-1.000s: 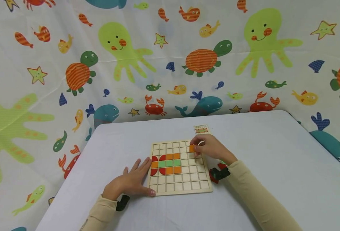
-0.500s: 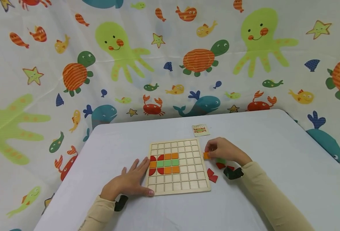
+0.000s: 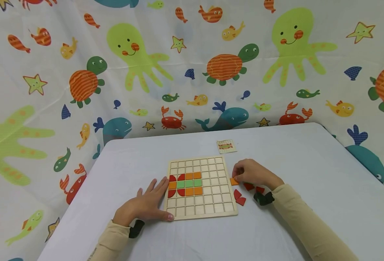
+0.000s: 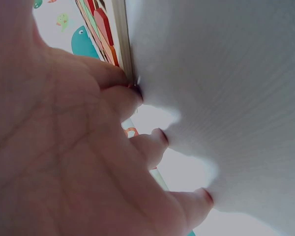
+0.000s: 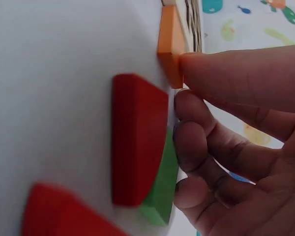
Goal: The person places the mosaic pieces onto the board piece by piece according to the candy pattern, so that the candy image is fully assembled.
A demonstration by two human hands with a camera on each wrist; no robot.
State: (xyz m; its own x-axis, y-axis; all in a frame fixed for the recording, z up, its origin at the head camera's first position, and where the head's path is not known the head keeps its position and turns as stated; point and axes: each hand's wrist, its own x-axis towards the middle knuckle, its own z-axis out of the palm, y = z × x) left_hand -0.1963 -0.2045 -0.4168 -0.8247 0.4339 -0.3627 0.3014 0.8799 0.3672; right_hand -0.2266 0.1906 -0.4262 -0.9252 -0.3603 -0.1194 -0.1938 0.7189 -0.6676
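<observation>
My right hand [image 3: 254, 172] is low over the table at the right side of a wooden grid board [image 3: 215, 188]. Its thumb and a fingertip pinch an orange square tile [image 3: 233, 181], which lies close against the board's edge; the right wrist view shows the thumb on this orange tile [image 5: 171, 44]. My left hand [image 3: 143, 206] rests with spread, straight fingers at the board's left side, thumb on its near-left corner. Orange, green and red pieces form a pattern on the board's left half, including a green tile [image 3: 189, 183].
Red curved-edge pieces [image 3: 241, 201] lie right of the board, more of them by the right wrist. A green piece [image 5: 164, 182] sits under the right fingers, hidden in the head view. Beyond the board lies a small pattern card [image 3: 226, 146]. A sea-animal cloth [image 3: 192, 72] hangs behind.
My right hand has carried the orange tile from above the board's far-right cells to the right, then down to the table beside the board. The left hand has stayed put.
</observation>
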